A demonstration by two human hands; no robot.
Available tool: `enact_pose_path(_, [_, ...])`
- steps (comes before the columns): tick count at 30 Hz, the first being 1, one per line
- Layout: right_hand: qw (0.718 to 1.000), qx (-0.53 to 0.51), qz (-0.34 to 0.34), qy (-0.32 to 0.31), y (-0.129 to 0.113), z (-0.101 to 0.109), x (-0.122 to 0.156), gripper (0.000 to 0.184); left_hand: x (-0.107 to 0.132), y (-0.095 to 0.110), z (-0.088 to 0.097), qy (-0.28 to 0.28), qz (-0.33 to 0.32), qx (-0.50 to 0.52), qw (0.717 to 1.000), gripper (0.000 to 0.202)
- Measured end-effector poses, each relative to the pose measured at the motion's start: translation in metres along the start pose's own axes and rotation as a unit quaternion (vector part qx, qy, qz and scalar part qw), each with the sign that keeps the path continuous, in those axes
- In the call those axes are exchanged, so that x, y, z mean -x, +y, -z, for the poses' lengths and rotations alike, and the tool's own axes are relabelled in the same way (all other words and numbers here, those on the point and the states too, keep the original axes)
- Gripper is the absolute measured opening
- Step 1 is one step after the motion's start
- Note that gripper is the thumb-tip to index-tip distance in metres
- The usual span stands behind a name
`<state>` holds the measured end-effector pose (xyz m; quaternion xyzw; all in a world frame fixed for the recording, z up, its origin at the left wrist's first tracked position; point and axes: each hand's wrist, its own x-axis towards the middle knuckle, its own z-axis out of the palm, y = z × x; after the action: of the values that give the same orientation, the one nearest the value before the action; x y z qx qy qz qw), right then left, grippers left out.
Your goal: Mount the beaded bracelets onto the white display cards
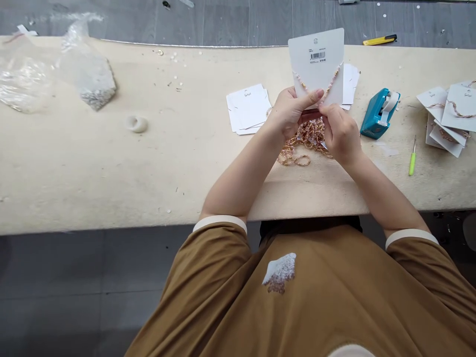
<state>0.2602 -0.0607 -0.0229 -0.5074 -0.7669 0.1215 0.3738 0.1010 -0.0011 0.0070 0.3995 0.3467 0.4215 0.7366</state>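
A white jewelry card with a barcode and price faces me, raised over the table. Pink and gold strands of a beaded necklace cross its back from both side edges down toward the middle. My left hand is closed on the card's lower left, thumb over its face. At the lower edge, my right hand pinches where the strands come together; the exact spot is covered by the fingers. Beneath both hands lies a pile of beaded strands, partly hidden.
Blank white cards lie left of the pile. On the right are a blue tape dispenser, a green-handled pick, a yellow cutter and strung cards. A tape roll and plastic bags sit left.
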Motion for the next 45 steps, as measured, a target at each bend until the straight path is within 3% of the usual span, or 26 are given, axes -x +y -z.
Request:
enact_pose_path(5, [0.999, -0.036, -0.024, 0.026, 0.0, 0.005, 0.002, 0.036, -0.001, 0.009, 0.003, -0.034, 0.039, -0.016, 0.999, 0.026])
enact_pose_path(9, [0.986, -0.115, -0.098, 0.069, -0.005, 0.005, 0.005, 0.039, -0.001, 0.007, 0.002, -0.03, 0.01, -0.03, 0.999, 0.021])
enact_pose_path(14, [0.957, -0.189, -0.172, 0.138, -0.01, 0.002, 0.006, 0.047, 0.009, 0.001, -0.007, -0.053, -0.016, -0.05, 0.997, 0.033])
enact_pose_path(21, [0.96, -0.2, -0.161, 0.113, -0.041, 0.019, 0.014, 0.023, 0.04, 0.006, -0.018, 0.0, -0.006, -0.055, 0.998, 0.046])
enact_pose_path(26, [0.968, -0.177, -0.156, 0.088, -0.061, 0.015, 0.039, 0.021, 0.061, -0.017, -0.012, 0.017, -0.002, -0.027, 0.999, 0.054])
enact_pose_path(30, [0.983, -0.11, -0.125, 0.082, -0.058, 0.003, 0.054, 0.016, 0.069, -0.034, -0.005, 0.013, 0.02, 0.007, 1.0, 0.058])
enact_pose_path(34, [0.992, -0.056, -0.099, 0.051, -0.054, -0.002, 0.058, 0.017, 0.073, -0.034, 0.0, 0.001, 0.052, 0.006, 0.999, 0.055])
enact_pose_path(38, [0.996, -0.024, -0.07, 0.047, -0.053, -0.004, 0.058, 0.019, 0.073, -0.036, 0.002, 0.015, 0.039, 0.0, 0.999, 0.055])
enact_pose_path(41, [0.997, -0.031, -0.055, 0.053, -0.051, -0.005, 0.059, 0.013, 0.073, -0.038, 0.001, 0.035, 0.035, 0.015, 0.999, 0.056])
enact_pose_path(45, [0.989, -0.104, -0.084, 0.059, -0.05, -0.005, 0.059, 0.006, 0.072, -0.037, 0.002, 0.036, 0.057, 0.027, 0.997, 0.062])
